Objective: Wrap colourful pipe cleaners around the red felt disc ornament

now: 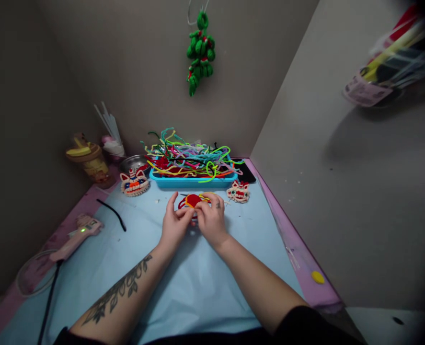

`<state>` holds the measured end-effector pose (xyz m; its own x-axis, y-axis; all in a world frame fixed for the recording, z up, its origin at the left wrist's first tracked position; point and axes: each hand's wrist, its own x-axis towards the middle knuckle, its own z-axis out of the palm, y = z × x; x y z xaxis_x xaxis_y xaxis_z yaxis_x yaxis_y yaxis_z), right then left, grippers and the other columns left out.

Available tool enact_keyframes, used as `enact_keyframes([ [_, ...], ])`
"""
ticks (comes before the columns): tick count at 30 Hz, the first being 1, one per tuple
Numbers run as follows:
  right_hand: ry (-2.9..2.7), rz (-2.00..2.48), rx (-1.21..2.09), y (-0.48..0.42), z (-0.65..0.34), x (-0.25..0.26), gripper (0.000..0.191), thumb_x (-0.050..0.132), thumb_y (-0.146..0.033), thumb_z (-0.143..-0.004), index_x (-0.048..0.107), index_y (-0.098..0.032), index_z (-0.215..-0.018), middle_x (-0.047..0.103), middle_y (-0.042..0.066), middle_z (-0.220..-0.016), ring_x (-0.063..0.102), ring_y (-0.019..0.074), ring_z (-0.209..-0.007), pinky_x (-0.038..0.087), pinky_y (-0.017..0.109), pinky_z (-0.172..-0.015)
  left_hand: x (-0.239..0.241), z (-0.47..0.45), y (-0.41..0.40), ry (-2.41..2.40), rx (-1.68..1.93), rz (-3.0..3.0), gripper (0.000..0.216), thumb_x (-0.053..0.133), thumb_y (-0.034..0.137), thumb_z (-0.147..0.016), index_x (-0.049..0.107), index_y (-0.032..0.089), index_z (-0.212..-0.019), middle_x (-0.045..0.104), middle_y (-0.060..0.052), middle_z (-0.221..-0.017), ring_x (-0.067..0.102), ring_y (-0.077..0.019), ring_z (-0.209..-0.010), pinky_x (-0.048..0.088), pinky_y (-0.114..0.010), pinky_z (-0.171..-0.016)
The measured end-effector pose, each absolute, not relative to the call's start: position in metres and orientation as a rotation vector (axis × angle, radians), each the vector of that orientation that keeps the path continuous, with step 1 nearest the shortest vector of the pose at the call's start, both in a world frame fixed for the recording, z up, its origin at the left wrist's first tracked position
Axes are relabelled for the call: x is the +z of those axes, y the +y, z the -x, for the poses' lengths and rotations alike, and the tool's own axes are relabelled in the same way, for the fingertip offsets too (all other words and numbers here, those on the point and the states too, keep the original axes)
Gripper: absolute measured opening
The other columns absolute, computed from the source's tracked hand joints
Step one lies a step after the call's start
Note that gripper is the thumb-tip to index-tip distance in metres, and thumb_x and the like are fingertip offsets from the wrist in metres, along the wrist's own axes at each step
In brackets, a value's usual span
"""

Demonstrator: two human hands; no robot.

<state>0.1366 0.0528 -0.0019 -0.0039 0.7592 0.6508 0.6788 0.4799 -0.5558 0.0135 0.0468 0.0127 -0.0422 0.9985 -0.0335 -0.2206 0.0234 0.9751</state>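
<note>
Between my hands, over the middle of the table, is a small red craft piece [193, 200] with a yellow-orange edge, apparently shaped from fuzzy pipe cleaners. My left hand [176, 221] pinches its near left edge with thumb and fingertips. On the other side my right hand [212, 218] has its fingers closed on the near right edge, covering part of it. A yellow strand sticks out above the right fingers. Two finished-looking lion-head pieces lie close by: a blue and orange one [135, 183] to the left and a smaller white and red one [238, 191] to the right.
A blue tray [194, 183] heaped with coloured pipe cleaners stands at the back. At left lie a pink glue gun [79, 238] with its cord and a black strip [112, 214]. A drink cup [95, 165], metal bowl [135, 164] and phone [247, 171] stand near the walls.
</note>
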Motion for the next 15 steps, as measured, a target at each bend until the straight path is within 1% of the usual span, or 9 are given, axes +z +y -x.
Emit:
enact_keyframes([
  [3,-1.732,1.185,0.089,0.052,-0.137,-0.001,0.015,0.052,-0.016,-0.083,0.063,-0.024,-0.088,0.05,0.008,-0.118,0.042,0.0256,-0.113,0.035,0.047,-0.102,0.014,-0.011,0.05,1.123,1.322,-0.913,0.095,0.076,0.034,-0.065,0.025,0.013,-0.142,0.067,-0.001,-0.067,0.047,-0.0049,-0.04,0.039,-0.017,-0.044],
  [6,-1.601,1.19,0.124,0.052,-0.138,-0.001,0.015,0.053,-0.018,-0.082,0.061,-0.022,-0.094,0.051,0.009,-0.11,0.047,0.024,-0.109,0.038,0.045,-0.098,0.014,-0.008,0.053,1.139,1.39,-0.849,0.09,0.077,0.035,-0.063,0.032,0.012,-0.138,0.064,0.002,-0.064,0.041,-0.0026,-0.038,0.032,-0.015,-0.04],
  [8,-1.474,1.235,0.216,0.054,-0.139,-0.002,0.011,0.055,-0.02,-0.081,0.062,-0.021,-0.089,0.052,0.008,-0.102,0.05,0.0228,-0.103,0.04,0.044,-0.095,0.013,-0.006,0.055,1.133,1.421,-0.841,0.088,0.077,0.035,-0.063,0.034,0.012,-0.137,0.061,0.003,-0.061,0.039,-0.0023,-0.038,0.03,-0.014,-0.04],
  [10,-1.386,1.266,0.369,0.058,-0.139,-0.004,0.007,0.058,-0.023,-0.079,0.064,-0.022,-0.083,0.051,0.007,-0.1,0.051,0.0222,-0.102,0.042,0.042,-0.094,0.012,-0.005,0.055,1.122,1.436,-0.854,0.086,0.076,0.035,-0.065,0.034,0.012,-0.136,0.059,0.005,-0.059,0.038,-0.0023,-0.038,0.029,-0.014,-0.039],
  [13,-1.292,1.247,0.637,0.063,-0.136,-0.011,0.013,0.064,-0.03,-0.075,0.069,-0.023,-0.085,0.052,0.008,-0.108,0.05,0.0229,-0.11,0.042,0.041,-0.096,0.011,-0.006,0.055,1.115,1.45,-0.882,0.08,0.075,0.034,-0.066,0.038,0.013,-0.133,0.057,0.006,-0.057,0.037,-0.0024,-0.038,0.028,-0.014,-0.039],
  [15,-1.217,1.224,0.777,0.066,-0.134,-0.016,0.018,0.067,-0.034,-0.072,0.07,-0.024,-0.087,0.052,0.009,-0.117,0.048,0.024,-0.117,0.039,0.042,-0.1,0.011,-0.007,0.054,1.112,1.448,-0.885,0.077,0.075,0.034,-0.066,0.04,0.014,-0.131,0.057,0.006,-0.056,0.037,-0.0027,-0.038,0.028,-0.014,-0.039],
])
